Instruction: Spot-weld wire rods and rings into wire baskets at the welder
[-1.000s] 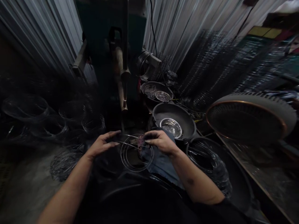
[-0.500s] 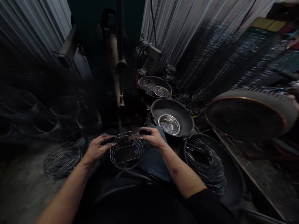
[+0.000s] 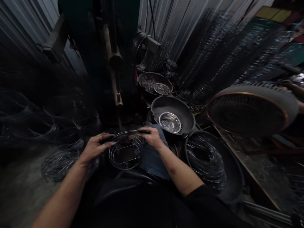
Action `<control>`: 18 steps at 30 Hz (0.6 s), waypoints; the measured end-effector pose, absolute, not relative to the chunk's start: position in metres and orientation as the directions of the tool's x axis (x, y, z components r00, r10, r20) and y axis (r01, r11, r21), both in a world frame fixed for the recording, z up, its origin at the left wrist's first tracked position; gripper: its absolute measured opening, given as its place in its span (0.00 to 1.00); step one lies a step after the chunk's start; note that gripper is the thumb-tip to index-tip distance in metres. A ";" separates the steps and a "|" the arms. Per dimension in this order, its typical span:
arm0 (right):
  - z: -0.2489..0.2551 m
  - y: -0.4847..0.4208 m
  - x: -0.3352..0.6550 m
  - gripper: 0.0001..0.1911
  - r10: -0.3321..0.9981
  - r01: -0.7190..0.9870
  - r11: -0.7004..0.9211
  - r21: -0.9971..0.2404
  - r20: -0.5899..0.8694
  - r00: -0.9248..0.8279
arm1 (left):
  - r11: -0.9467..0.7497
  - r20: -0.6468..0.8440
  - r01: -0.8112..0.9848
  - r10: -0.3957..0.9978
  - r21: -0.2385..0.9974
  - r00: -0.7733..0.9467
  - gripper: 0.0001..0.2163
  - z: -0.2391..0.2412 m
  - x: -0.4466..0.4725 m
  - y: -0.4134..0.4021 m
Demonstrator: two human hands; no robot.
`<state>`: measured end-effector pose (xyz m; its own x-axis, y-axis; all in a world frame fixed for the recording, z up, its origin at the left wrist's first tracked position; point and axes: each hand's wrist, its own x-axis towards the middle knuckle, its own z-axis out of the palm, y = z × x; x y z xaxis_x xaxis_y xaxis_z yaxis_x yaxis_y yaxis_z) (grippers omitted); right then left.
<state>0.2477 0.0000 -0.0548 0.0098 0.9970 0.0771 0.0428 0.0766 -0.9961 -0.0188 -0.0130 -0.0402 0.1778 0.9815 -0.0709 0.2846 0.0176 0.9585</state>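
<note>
Between my two hands is a round wire rack (image 3: 129, 147), made of thin metal rings with two straight cross wires. My left hand (image 3: 97, 146) pinches its upper left rim between thumb and fingers. On the upper right rim, my right hand (image 3: 151, 136) grips the wire, its fingertips dark with grime. The rack is tilted, its far edge close beneath the tip of the machine's rod (image 3: 118, 100). Below my right hand, a blue-grey cloth (image 3: 154, 163) lies over my leg.
A black pan (image 3: 187, 109) holds a shiny metal bowl (image 3: 169, 123) of small pieces. Behind it another pan (image 3: 142, 76) carries wire racks and a bowl. Coiled wire (image 3: 206, 161) fills a large tray at right, below a fan (image 3: 249, 110). Wire bundles (image 3: 60, 161) lie at left.
The whole view has shifted slightly, so the surroundings sit a little further left and higher. Both hands keep their hold on the wire rack, which looks tilted a little differently.
</note>
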 end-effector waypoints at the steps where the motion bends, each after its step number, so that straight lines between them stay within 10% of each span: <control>1: -0.054 -0.001 0.247 0.08 0.996 0.046 0.082 -0.996 0.082 0.015 | 0.016 -0.071 0.282 0.980 0.959 0.187 0.18 -0.039 -0.017 -0.013; 13: -0.051 -0.004 0.242 0.07 0.996 0.013 0.063 -0.998 0.063 0.056 | 0.097 -0.130 0.210 0.981 0.973 0.146 0.20 -0.033 -0.008 -0.008; 18: -0.055 -0.003 0.241 0.07 0.993 0.028 0.073 -0.997 0.075 0.086 | -0.191 0.133 0.406 0.977 0.894 0.167 0.19 -0.042 0.000 -0.014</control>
